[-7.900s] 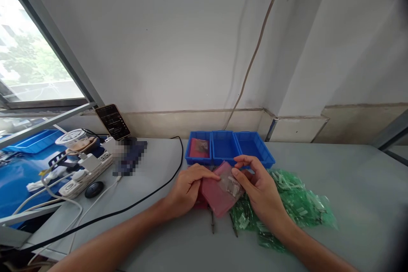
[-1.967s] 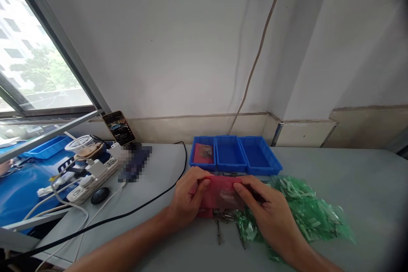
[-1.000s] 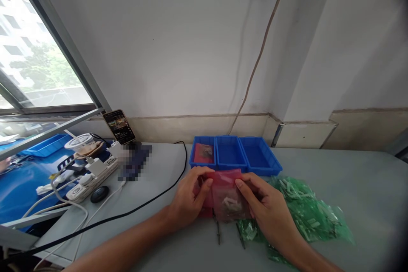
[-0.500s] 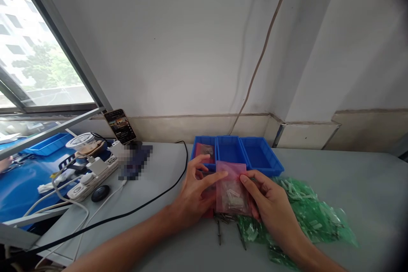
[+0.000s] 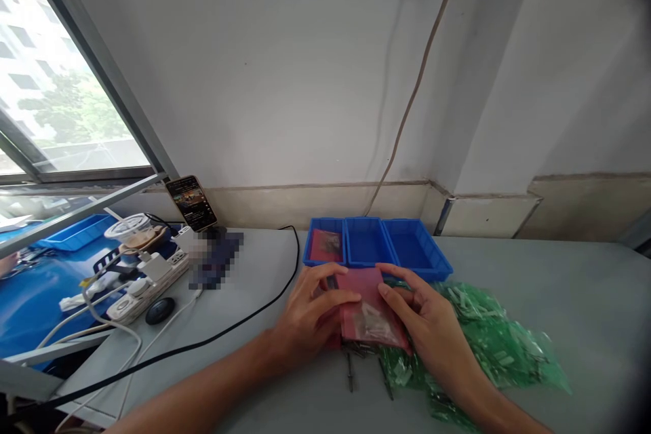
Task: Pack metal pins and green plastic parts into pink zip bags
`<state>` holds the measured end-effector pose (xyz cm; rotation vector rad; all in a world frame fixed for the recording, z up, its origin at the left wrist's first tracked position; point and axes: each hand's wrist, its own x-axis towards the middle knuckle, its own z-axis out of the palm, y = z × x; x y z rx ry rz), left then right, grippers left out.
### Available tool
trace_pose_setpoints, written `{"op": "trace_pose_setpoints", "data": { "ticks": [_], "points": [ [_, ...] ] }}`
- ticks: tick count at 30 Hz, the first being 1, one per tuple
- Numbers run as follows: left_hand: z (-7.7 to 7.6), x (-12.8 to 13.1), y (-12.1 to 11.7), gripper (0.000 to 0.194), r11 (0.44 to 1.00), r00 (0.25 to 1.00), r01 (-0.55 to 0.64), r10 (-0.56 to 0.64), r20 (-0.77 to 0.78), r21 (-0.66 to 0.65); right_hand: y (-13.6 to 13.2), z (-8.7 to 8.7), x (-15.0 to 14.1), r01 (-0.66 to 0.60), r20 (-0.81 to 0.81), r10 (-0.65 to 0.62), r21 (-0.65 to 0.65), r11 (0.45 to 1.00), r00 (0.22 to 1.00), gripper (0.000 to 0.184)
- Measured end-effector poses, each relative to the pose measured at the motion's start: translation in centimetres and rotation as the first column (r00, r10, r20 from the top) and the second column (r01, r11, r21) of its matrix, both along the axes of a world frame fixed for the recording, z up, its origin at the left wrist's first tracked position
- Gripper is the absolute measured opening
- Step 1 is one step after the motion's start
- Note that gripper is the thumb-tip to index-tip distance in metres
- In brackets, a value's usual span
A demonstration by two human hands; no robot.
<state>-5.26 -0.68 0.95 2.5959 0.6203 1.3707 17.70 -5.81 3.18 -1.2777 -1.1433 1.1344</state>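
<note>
A small pink plastic bag point(image 5: 370, 317) with pale small parts inside is held up between my hands. My right hand point(image 5: 424, 308) pinches its right edge, thumb in front. My left hand point(image 5: 312, 308) closes on its left edge, with thumb and forefinger at the upper left corner. Several metal screw-like pieces point(image 5: 350, 373) lie on the table below the bag, partly hidden by it. Beside my right hand rest green plastic bags point(image 5: 501, 332) of small parts. Just beyond my hands stands a blue three-compartment tray point(image 5: 424, 276); another pink bag point(image 5: 326, 245) lies in its left compartment.
A black cable point(image 5: 224, 332) crosses the grey table point(image 5: 244, 393) on the left. There too are a power strip point(image 5: 152, 285) with white leads, a black mouse-like object point(image 5: 160, 310) and a propped phone point(image 5: 192, 203). The wall point(image 5: 305, 81) stands behind the table.
The held pink bag has tipped back and sunk slightly. My left fingers have moved down from the tray onto the bag's left edge, uncovering the bag in the tray.
</note>
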Motion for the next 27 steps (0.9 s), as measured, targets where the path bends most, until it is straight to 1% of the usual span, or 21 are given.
{"op": "trace_pose_setpoints", "data": {
  "ticks": [2, 5, 6, 8, 9, 12, 14, 16, 19, 21, 23, 25, 27],
  "points": [
    [0.3, 0.1, -0.2, 0.030, 1.000, 1.000, 0.015, -0.015, 0.007, -0.005, 0.0, -0.2, 0.0, -0.007, 0.002, 0.007, 0.010, 1.000, 1.000, 0.067],
    [0.7, 0.4, -0.3, 0.021, 0.999, 0.999, 0.029, -0.028, 0.028, -0.032, 0.0, -0.7, 0.0, -0.019, 0.047, 0.017, 0.048, 0.999, 0.999, 0.049],
    [0.7, 0.5, -0.3, 0.017, 0.999, 0.999, 0.027, -0.025, 0.043, -0.044, -0.1, -0.9, 0.0, -0.025, 0.061, 0.021, 0.065, 0.998, 0.998, 0.046],
    [0.7, 0.6, -0.2, 0.010, 0.997, 0.997, 0.005, 0.000, 0.075, -0.071, -0.3, -1.0, 0.0, -0.036, 0.075, 0.029, 0.095, 0.995, 0.997, 0.044],
    [0.7, 0.7, -0.1, 0.011, 0.996, 0.996, -0.019, 0.026, 0.086, -0.086, -0.4, -1.0, -0.1, -0.044, 0.080, 0.035, 0.105, 0.994, 0.996, 0.042],
    [0.6, 0.7, -0.1, 0.021, 0.983, 0.990, -0.112, 0.124, 0.071, -0.148, -0.7, -0.8, -0.1, -0.080, 0.121, 0.066, 0.113, 0.990, 0.990, 0.039],
    [0.4, 0.6, -0.1, 0.019, 0.970, 0.984, -0.153, 0.167, 0.059, -0.187, -0.8, -0.7, -0.1, -0.096, 0.152, 0.078, 0.112, 0.989, 0.985, 0.038],
    [0.0, 0.4, -0.3, 0.018, 0.959, 0.980, -0.169, 0.189, 0.066, -0.225, -0.8, -0.7, -0.1, -0.096, 0.176, 0.074, 0.118, 0.988, 0.982, 0.037],
    [-0.6, 0.4, -0.5, 0.039, 0.947, 0.976, -0.158, 0.192, 0.099, -0.280, -0.6, -1.1, -0.1, -0.081, 0.220, 0.044, 0.163, 0.983, 0.974, 0.033],
    [-0.9, 0.4, -0.5, 0.051, 0.954, 0.975, -0.138, 0.178, 0.134, -0.266, -0.4, -1.2, 0.0, -0.076, 0.246, 0.024, 0.205, 0.976, 0.969, 0.031],
    [-1.0, 0.5, -0.4, 0.055, 0.967, 0.975, -0.129, 0.163, 0.148, -0.219, -0.3, -1.1, 0.1, -0.080, 0.274, 0.008, 0.252, 0.965, 0.962, 0.028],
    [-0.8, 0.5, -0.3, 0.052, 0.978, 0.979, -0.123, 0.147, 0.139, -0.169, -0.2, -0.9, 0.2, -0.092, 0.301, 0.000, 0.290, 0.953, 0.954, 0.026],
    [-0.6, 0.5, -0.2, 0.044, 0.986, 0.985, -0.103, 0.119, 0.123, -0.131, -0.2, -0.8, 0.2, -0.094, 0.302, 0.001, 0.294, 0.951, 0.953, 0.026]
  ]
}}
